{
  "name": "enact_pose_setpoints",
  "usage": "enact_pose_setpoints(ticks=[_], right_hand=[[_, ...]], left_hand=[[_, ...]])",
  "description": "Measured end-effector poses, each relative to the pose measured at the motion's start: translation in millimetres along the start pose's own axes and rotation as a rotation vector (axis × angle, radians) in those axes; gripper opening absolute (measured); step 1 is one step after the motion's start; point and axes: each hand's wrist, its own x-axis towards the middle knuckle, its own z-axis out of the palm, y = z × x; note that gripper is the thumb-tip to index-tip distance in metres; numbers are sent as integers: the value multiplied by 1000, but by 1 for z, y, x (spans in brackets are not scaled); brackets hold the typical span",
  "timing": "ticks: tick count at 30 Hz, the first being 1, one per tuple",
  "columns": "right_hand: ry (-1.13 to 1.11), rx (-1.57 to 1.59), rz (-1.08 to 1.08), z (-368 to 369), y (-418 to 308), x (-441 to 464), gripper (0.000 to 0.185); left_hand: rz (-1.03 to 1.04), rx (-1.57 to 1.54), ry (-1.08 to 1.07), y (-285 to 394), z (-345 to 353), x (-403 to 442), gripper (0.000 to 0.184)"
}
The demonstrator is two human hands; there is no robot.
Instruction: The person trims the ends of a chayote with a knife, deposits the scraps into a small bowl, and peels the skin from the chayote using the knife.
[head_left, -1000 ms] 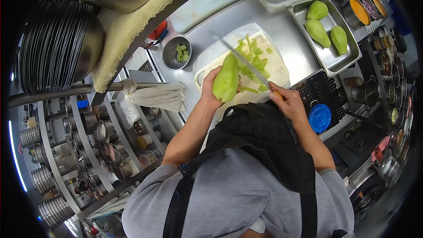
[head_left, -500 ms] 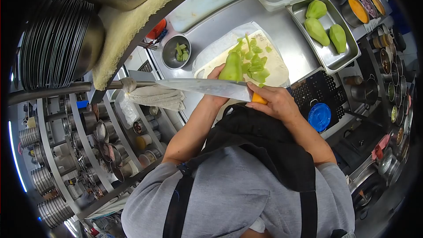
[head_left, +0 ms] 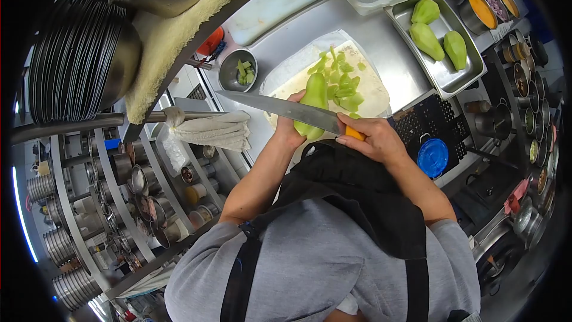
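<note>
My left hand (head_left: 290, 126) is wrapped round a pale green chayote (head_left: 314, 92), its narrow end pointing away from me. Across it lies the long blade of a chef's knife (head_left: 275, 105), tip toward the left. My right hand (head_left: 376, 139) grips its orange handle (head_left: 354, 133), with the thumb near the blade's heel. Whether the edge touches the skin is hard to tell. Beyond the hands, green peelings (head_left: 344, 85) are scattered over a cream cutting board (head_left: 372, 98). A steel bowl (head_left: 225, 75) at the board's left contains green pieces.
Three peeled chayotes lie in a steel tray (head_left: 444, 92) at right. Behind it stands a white plastic basket (head_left: 381, 1). A marble-like board (head_left: 280, 6) lies at the back. A cloth (head_left: 217, 130) hangs from a rail at left, and a blue lid (head_left: 432, 158) sits at lower right.
The knife blade has turned, its tip now farther from me and its flat face angled differently. More of the chayote's near end shows below the blade.
</note>
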Motion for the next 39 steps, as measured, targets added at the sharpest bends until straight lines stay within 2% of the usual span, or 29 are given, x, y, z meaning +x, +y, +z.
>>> enact_pose_setpoints(ticks=[4,6,7,9,20,22,26,28,32,34,36,39], right_hand=[[-47,-35,47,-3,17,-4,47],[39,-69,11,-4,30,-5,45],[9,-98,76,-6,33,-8,43],[8,-104,99,-7,37,-9,42],[69,-128,151,-16,58,-17,42],[61,-138,212,-16,63,-21,41],[57,-136,286,-18,78,-37,39],[63,-120,438,-17,89,-47,36],[79,-85,360,-11,66,-43,38],[22,-144,205,-8,48,-30,42],[19,-183,149,-4,45,-25,44],[-16,-218,144,-7,50,-20,43]], left_hand=[[-35,32,35,2,-2,-8,44],[46,86,54,2,-6,-12,42],[48,85,56,3,-6,-13,42],[32,83,-32,3,-7,-12,42],[-40,103,-79,11,-24,-10,46],[-56,92,-60,13,-30,-9,49],[-128,79,-173,19,-39,-15,49],[-141,98,-220,24,-43,-18,50],[-130,228,-86,24,-54,-14,47],[-123,273,-29,20,-47,-14,45],[-29,306,113,15,-25,-19,40],[-67,378,90,19,-23,-22,38]])
